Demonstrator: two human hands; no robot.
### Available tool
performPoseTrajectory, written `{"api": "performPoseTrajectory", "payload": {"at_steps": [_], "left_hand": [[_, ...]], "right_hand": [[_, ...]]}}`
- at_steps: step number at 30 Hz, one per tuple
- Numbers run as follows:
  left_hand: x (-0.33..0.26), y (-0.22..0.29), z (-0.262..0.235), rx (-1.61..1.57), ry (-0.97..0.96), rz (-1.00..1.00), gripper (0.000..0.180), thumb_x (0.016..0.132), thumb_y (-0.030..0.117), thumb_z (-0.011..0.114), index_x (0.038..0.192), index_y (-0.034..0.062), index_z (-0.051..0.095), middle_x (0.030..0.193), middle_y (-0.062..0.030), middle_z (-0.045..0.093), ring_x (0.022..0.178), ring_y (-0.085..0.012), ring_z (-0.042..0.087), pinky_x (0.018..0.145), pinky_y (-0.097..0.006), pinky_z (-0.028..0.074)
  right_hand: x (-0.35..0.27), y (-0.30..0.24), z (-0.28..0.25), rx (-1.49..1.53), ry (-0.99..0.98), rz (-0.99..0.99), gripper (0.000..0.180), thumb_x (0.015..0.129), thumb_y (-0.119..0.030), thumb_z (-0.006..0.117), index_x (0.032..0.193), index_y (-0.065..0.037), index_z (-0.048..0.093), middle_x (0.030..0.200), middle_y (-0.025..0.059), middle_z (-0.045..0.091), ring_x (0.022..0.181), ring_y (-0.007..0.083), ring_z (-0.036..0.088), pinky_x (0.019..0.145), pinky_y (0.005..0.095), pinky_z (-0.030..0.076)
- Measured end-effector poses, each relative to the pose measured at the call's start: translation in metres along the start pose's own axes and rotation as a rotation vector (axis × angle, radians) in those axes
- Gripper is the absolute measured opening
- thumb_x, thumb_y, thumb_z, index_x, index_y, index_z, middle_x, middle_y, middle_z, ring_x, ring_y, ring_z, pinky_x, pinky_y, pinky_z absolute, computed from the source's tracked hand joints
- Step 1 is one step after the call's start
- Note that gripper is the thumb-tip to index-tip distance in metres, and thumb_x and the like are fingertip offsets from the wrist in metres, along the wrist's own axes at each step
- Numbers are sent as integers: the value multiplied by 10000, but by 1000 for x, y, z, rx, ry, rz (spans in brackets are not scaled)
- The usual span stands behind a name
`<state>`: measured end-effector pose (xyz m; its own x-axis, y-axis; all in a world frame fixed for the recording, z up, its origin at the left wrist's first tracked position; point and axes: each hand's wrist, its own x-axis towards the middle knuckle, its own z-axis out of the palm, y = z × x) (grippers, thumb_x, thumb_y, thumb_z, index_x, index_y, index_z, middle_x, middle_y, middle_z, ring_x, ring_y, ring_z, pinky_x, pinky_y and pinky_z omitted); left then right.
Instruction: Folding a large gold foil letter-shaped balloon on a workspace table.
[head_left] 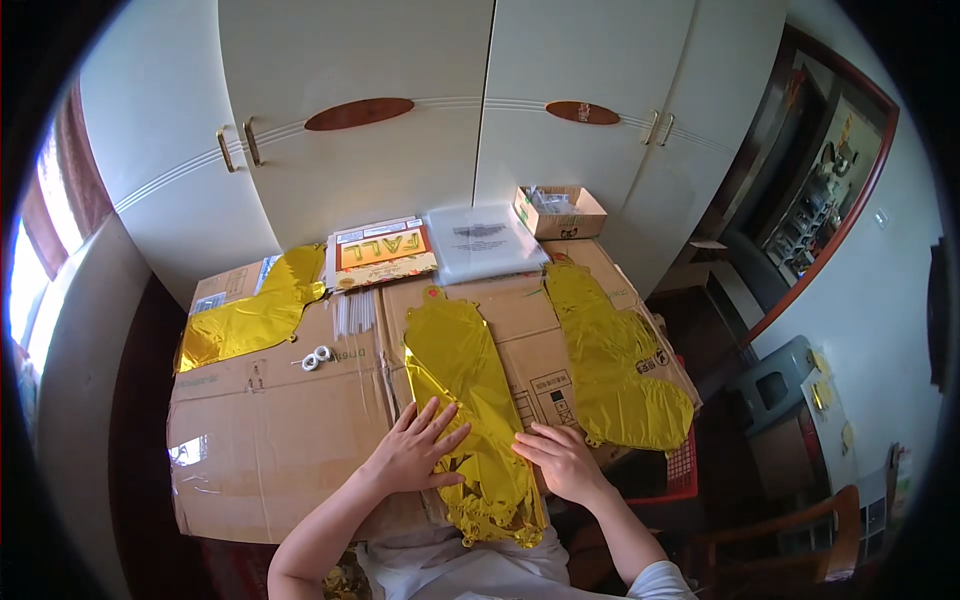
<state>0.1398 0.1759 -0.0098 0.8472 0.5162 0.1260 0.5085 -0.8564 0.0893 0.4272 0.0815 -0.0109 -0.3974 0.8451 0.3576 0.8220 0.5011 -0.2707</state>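
A long flat gold foil balloon [462, 380] lies on the cardboard boxes [270, 430] in front of me, running from the middle toward my body. My left hand [418, 448] rests flat on its left edge with fingers spread. My right hand [558, 458] presses on its right edge, fingers pointing left. Neither hand grips anything. More gold foil balloons lie to the left [250, 318] and to the right [610, 360].
At the back of the boxes lie a printed card packet [383, 252], a stack of clear plastic bags [484, 240] and a small open carton [560, 212]. Two small white tape rolls [316, 358] and clear straws [354, 312] lie mid-left. White wardrobe doors [400, 130] stand behind.
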Motion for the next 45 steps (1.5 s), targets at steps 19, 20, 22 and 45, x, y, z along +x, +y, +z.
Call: {"api": "performPoseTrajectory", "payload": {"at_steps": [19, 20, 22, 45], "left_hand": [[-30, -13, -30, -57, 11, 25, 452, 871, 400, 656, 1239, 138, 637, 1369, -91, 545, 1335, -305, 446, 1111, -519, 328], [-34, -14, -33, -38, 15, 11, 451, 871, 392, 657, 1239, 131, 636, 1354, -83, 557, 1329, -295, 454, 1107, -512, 339], [-40, -17, -36, -45, 68, -1, 463, 864, 382, 668, 1238, 110, 633, 1341, -98, 565, 1316, -296, 467, 1088, -504, 364], [-56, 30, -47, -379, 204, -311, 723, 863, 368, 665, 1406, -27, 397, 1415, -220, 458, 1229, -392, 494, 1035, -450, 404]], "right_hand": [[-1, 4, 11, 42, -7, 18, 290, 889, -78, 543, 1124, -129, 705, 1255, 2, 642, 1270, 204, 511, 1066, 415, 340], [-2, 5, 12, 49, -12, 17, 285, 888, -84, 548, 1122, -127, 706, 1261, 5, 637, 1280, 211, 500, 1067, 423, 337], [2, 0, 7, 0, 3, 2, 270, 877, -109, 570, 1109, -118, 707, 1277, 25, 619, 1305, 240, 469, 1069, 450, 332], [75, -47, 10, 1065, -247, 85, 631, 992, -366, 528, 1452, -4, 293, 1383, 203, 515, 1241, 294, 528, 1013, 377, 423]]}}
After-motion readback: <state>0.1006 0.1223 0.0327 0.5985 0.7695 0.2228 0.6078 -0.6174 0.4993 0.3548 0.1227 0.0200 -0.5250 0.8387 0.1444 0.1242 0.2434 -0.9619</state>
